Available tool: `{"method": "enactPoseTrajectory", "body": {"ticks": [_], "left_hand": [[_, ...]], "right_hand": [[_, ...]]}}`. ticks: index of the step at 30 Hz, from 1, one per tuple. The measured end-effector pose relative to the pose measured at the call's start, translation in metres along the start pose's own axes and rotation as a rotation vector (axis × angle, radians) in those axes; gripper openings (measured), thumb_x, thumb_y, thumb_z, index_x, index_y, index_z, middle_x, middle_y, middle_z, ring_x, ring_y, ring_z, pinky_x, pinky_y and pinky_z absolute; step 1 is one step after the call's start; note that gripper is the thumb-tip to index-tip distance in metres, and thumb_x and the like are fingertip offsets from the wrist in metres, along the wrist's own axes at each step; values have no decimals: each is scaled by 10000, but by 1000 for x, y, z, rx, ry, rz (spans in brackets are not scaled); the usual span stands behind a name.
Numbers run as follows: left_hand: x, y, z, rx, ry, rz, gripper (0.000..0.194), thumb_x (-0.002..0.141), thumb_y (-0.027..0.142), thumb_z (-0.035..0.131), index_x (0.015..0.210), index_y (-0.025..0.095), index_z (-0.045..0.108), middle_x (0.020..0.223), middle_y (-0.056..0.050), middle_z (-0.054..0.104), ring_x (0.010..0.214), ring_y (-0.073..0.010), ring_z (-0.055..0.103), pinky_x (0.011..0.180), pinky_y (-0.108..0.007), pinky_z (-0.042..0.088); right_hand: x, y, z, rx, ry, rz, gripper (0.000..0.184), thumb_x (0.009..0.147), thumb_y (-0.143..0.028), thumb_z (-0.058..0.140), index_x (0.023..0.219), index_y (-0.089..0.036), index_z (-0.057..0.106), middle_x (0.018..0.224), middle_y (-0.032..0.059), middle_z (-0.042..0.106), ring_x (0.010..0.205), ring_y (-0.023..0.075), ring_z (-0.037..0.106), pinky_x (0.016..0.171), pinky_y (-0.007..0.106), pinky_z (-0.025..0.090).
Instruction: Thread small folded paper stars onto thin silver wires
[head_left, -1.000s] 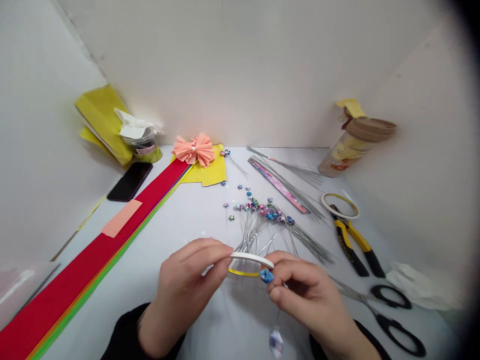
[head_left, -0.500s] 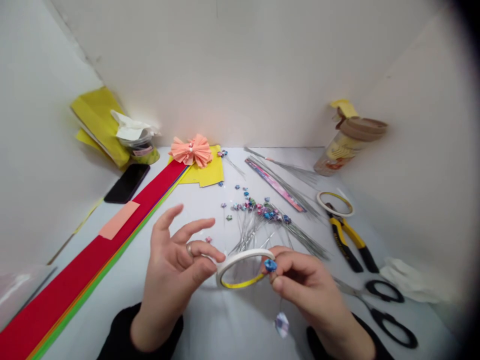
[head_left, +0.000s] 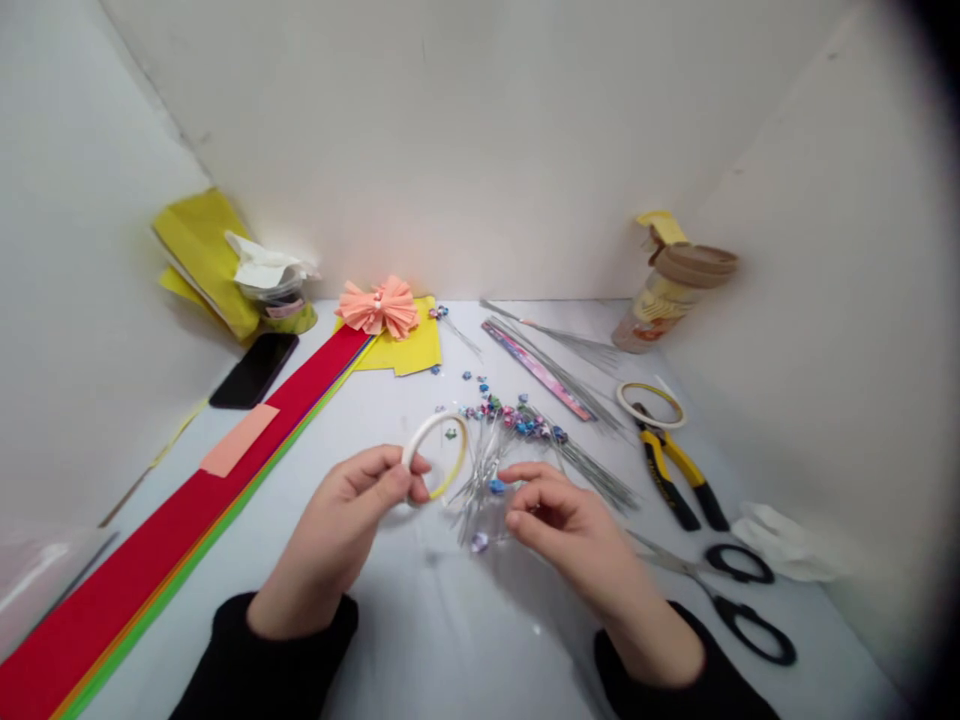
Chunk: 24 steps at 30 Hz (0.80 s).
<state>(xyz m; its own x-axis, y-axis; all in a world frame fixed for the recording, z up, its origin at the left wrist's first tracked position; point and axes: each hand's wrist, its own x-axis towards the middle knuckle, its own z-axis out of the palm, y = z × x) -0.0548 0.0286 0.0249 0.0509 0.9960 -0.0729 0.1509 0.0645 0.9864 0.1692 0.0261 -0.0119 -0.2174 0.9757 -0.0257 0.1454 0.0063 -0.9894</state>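
My left hand (head_left: 367,500) pinches a narrow white roll of tape (head_left: 410,447) between thumb and fingers. The roll stands tilted up, its yellow inner ring showing. Across from it, my right hand (head_left: 562,515) is curled, with thumb and fingertips close together. A blue folded paper star (head_left: 496,487) and a pale purple paper star (head_left: 479,542) sit just left of those fingertips. Their thin wire stems appear to run into the right hand, though the grip itself is partly hidden. Behind both hands lies a bunch of small paper stars (head_left: 525,425) on silver wires.
Yellow-handled pliers (head_left: 667,475), black-handled scissors (head_left: 739,600) and a second tape roll (head_left: 682,412) lie at right, below a cup (head_left: 667,300). Long red paper (head_left: 187,500) crosses the left side, with a pink pleated bow (head_left: 379,307) at its far end and a phone (head_left: 255,370) nearby.
The tape roll has moved left and up, away from my right hand, and is now gripped in my left hand. My right hand has shifted left; the stars now point left from it.
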Motion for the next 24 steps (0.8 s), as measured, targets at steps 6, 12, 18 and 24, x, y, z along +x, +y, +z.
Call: {"method": "enactPoseTrajectory", "body": {"ticks": [6, 12, 18, 24], "left_hand": [[0, -3, 10, 532, 124, 189, 120, 810, 269, 629, 819, 195, 723, 839, -34, 770, 760, -196, 709, 673, -275, 548], [-11, -13, 26, 771, 34, 534, 121, 839, 227, 613, 905, 181, 703, 800, -46, 757, 735, -202, 702, 693, -310, 538], [-15, -16, 30, 824, -70, 542, 126, 849, 224, 609, 921, 183, 704, 780, -43, 750, 716, -217, 696, 685, -345, 538], [-12, -14, 29, 617, -57, 369, 157, 856, 202, 572, 922, 214, 715, 827, -19, 762, 757, -175, 709, 880, -345, 526]], "right_hand": [[3, 13, 8, -325, -28, -68, 73, 709, -163, 709, 753, -202, 751, 855, 78, 723, 849, 245, 644, 795, 397, 495], [-5, -8, 8, -252, 245, -314, 250, 813, -206, 646, 1061, -223, 672, 833, 34, 651, 644, 147, 565, 605, 289, 498], [-10, -13, 12, -383, 292, -471, 117, 845, -144, 603, 854, -223, 689, 834, 43, 632, 739, 169, 593, 623, 290, 483], [-14, -12, 11, -468, 329, -549, 111, 853, -107, 581, 849, -196, 648, 813, 43, 610, 756, 172, 582, 673, 302, 470]]}}
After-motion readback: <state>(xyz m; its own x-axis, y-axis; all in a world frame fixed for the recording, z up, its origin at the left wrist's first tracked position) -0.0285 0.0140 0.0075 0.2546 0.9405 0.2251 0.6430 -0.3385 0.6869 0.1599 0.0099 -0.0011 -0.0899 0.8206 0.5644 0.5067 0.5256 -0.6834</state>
